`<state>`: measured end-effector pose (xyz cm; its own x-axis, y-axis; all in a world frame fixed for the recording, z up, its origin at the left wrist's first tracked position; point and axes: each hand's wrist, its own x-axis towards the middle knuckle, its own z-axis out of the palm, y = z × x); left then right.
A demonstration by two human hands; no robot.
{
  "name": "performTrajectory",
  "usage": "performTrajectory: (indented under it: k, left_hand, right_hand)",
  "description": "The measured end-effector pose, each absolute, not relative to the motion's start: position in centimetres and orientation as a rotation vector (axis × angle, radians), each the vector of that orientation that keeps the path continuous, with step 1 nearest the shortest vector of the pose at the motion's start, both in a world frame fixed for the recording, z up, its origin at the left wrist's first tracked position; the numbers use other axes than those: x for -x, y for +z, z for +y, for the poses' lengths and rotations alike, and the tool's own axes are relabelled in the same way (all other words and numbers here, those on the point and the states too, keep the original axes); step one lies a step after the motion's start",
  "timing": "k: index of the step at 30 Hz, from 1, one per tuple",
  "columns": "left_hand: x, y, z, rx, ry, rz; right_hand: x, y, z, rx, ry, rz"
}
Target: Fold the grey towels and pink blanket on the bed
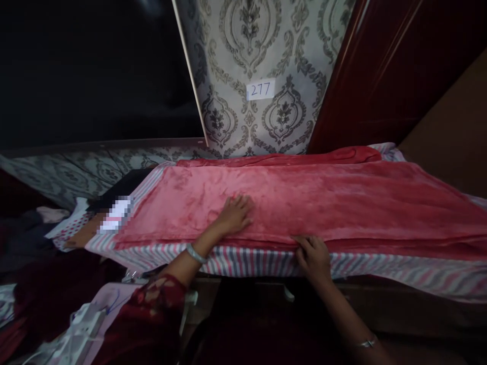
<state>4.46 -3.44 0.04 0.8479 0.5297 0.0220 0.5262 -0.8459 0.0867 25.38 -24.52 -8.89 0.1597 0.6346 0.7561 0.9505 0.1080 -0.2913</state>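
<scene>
A long pinkish-red plush blanket (281,203) lies folded and spread out across a surface covered with a striped cloth (247,261). My left hand (235,214) rests palm down on the blanket, left of its middle, with the fingers spread. At the blanket's near edge is my right hand (315,257), its fingers curled and pinching the folded border. Part of the right thumb's contact is hard to make out. Along the back, a darker red fold (323,156) of plush runs beside the wall.
A large dark screen (95,71) stands at the back left, and a dark red wooden panel (380,76) at the right. A paper marked 277 (261,89) is on the patterned wall. A white power strip (85,324) and clothes (49,284) are at lower left.
</scene>
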Motion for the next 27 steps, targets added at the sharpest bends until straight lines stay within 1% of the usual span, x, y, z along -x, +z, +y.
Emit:
performTrajectory:
  k: [5,10,14,16,19,21,22,24,27]
  left_hand:
    - [-3.4,-2.8,-6.7,-2.873,0.151,0.844]
    - [-2.5,-1.9,-7.4,-2.811,0.197,0.857]
    - [1.3,-1.5,-8.1,-2.738,0.405,1.159]
    - [4.7,-1.6,-7.9,-2.629,0.655,1.421]
    - [10.7,-1.8,-7.0,-2.192,1.25,1.803]
    - [14.6,-2.1,-6.5,-1.593,1.623,1.901]
    - [16.2,-2.3,-6.3,-1.271,1.733,1.875]
    - [18.8,-2.8,-6.3,-0.815,1.804,1.785]
    - [20.9,-3.5,-6.4,-0.628,1.772,1.738]
  right_hand:
    - [-25.4,-8.8,-24.7,1.586,-0.523,-1.574]
    - [-25.7,-9.3,-24.8,1.573,-0.567,-1.611]
    - [-26.3,-10.0,-24.8,1.519,-0.62,-1.655]
    - [-26.5,-10.3,-24.8,1.529,-0.632,-1.661]
    - [-26.7,-10.5,-24.8,1.514,-0.667,-1.689]
    - [-26.7,-10.5,-24.8,1.5,-0.7,-1.707]
    - [-26.7,-10.5,-24.8,1.502,-0.717,-1.709]
    - [-26.6,-10.4,-24.8,1.514,-0.74,-1.708]
    - [-26.5,-10.1,-24.7,1.508,-0.763,-1.707]
